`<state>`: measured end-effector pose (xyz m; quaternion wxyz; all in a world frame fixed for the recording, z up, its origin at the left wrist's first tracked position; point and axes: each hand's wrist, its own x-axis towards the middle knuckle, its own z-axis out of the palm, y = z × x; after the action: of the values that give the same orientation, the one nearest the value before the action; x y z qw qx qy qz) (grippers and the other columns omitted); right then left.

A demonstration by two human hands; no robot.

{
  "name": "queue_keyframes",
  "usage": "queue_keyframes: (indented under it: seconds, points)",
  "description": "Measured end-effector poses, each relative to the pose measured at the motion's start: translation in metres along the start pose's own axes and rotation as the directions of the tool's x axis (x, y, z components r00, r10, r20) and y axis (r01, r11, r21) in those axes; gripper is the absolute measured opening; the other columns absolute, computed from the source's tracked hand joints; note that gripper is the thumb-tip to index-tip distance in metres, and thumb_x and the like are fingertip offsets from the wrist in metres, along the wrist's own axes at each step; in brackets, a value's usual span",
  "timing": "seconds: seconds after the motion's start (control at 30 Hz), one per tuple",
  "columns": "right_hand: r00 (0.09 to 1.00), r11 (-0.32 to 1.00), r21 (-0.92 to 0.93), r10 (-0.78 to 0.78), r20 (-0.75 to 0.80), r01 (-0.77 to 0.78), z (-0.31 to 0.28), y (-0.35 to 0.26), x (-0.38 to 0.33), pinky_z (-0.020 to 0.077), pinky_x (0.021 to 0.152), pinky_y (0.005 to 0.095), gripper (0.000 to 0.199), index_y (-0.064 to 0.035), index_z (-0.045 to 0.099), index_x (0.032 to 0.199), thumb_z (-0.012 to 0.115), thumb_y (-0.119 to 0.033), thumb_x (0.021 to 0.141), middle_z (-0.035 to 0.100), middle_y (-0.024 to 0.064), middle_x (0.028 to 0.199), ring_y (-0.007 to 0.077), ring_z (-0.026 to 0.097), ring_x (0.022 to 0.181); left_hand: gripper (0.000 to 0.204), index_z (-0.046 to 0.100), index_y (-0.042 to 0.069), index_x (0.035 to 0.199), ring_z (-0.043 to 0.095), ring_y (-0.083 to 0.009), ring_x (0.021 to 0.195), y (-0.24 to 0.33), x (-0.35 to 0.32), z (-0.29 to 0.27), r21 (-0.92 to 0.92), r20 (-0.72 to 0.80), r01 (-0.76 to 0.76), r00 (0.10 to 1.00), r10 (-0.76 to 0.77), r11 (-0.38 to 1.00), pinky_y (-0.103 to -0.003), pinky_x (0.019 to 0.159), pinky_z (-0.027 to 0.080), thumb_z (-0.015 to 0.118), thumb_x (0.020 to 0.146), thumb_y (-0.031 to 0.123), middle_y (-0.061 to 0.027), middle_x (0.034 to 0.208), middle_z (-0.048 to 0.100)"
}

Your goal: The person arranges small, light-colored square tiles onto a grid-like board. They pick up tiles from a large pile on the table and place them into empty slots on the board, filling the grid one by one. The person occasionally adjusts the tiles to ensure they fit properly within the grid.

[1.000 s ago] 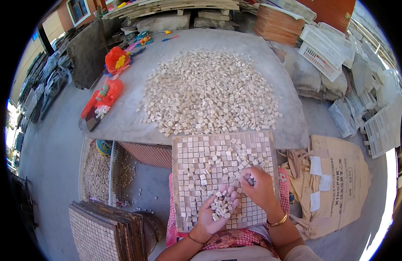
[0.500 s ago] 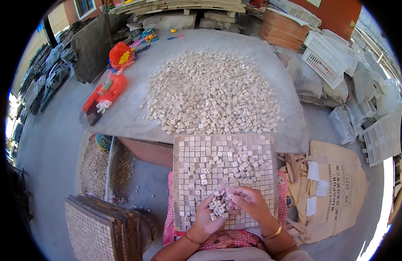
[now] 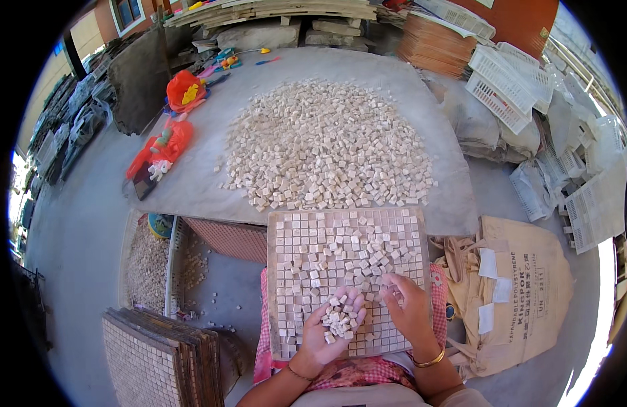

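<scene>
My left hand (image 3: 325, 339) is palm up and cupped around a small heap of pale stone cubes (image 3: 341, 317). It is over the lower part of a square grid tray (image 3: 275, 285) that lies on my lap. To its right, my right hand (image 3: 407, 311) hovers low over the tray, thumb and fingers apart, with its fingertips next to loose cubes. No cube shows clearly between them. Many of the tray's cells hold cubes lying flat, mostly on the left side. Loose cubes (image 3: 367, 251) are scattered on top around the middle and upper right.
Beyond the tray, a large pile of cubes (image 3: 327, 149) covers a grey table (image 3: 205, 183). Red plastic bags (image 3: 181, 139) and toys are at its left. Stacked filled trays (image 3: 147, 359) stand at lower left by a crate of chips (image 3: 147, 264). A tan sack (image 3: 530, 298) lies right.
My right hand has moved away from the left palm, to the right over the tray, and its fingers have spread. My left hand keeps its heap, now more exposed. The view has shifted slightly.
</scene>
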<state>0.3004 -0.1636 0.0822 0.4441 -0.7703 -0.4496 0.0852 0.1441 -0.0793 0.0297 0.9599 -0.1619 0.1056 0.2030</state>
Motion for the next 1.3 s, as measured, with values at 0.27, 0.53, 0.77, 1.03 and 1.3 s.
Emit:
queue_keyframes:
  seconds: [0.27,0.53,0.77,1.03,1.3]
  points:
    - [0.926,0.979,0.095,-0.201,0.32,0.18,0.009,-0.024,-0.021,0.0505,0.066,0.0298,0.019,-0.0065,0.065,0.095,0.069,-0.007,0.077,0.06,0.0101,0.088,0.0255,0.062,0.078,0.045,0.039,0.008,0.137,0.038,-0.0283,0.129,0.001,0.0,-0.003,0.152,-0.018,0.017,1.0,-0.015,0.988,-0.043,0.108,0.031,0.04,0.093,0.021,-0.0131,0.14,0.041]
    - [0.901,0.844,0.455,0.073,0.428,-0.285,0.003,-0.016,-0.017,0.051,0.065,0.0273,0.012,0.0004,0.058,0.097,0.06,-0.005,0.085,0.062,0.009,0.088,0.0156,0.062,0.075,0.043,0.042,0.01,0.135,0.041,-0.0266,0.127,-0.001,0.001,0.001,0.216,-0.041,0.026,0.999,-0.018,0.976,-0.044,0.104,0.034,0.039,0.094,0.022,-0.0104,0.137,0.044]
    - [0.774,0.494,0.608,0.264,0.576,-0.621,0.001,-0.007,-0.014,0.0516,0.062,0.0223,0.021,0.0026,0.055,0.107,0.057,-0.008,0.089,0.063,0.0074,0.082,0.0107,0.061,0.069,0.042,0.043,0.011,0.134,0.044,-0.0264,0.123,0.002,0.001,-0.003,0.186,-0.001,0.049,0.999,-0.05,0.981,-0.045,0.1,0.037,0.041,0.093,0.023,-0.0101,0.136,0.046]
    - [0.747,0.271,0.696,0.2,0.635,-0.664,0.002,-0.001,-0.014,0.0469,0.062,0.0233,0.022,0.0013,0.055,0.107,0.057,-0.01,0.089,0.058,0.0071,0.084,0.0142,0.057,0.072,0.045,0.042,0.01,0.134,0.042,-0.0276,0.125,0.001,0.001,-0.004,0.223,-0.051,0.021,0.999,-0.01,0.975,-0.045,0.105,0.032,0.045,0.092,0.026,-0.0107,0.137,0.044]
    - [0.795,0.192,0.771,0.165,0.584,-0.607,0.001,-0.009,-0.013,0.0441,0.061,0.0246,0.022,-0.002,0.057,0.102,0.064,-0.01,0.083,0.057,0.0053,0.086,0.0136,0.054,0.071,0.043,0.043,0.01,0.134,0.043,-0.0258,0.124,0.001,0.001,-0.002,0.158,0.017,0.05,0.998,-0.054,0.986,-0.046,0.104,0.034,0.039,0.094,0.025,-0.0097,0.136,0.045]
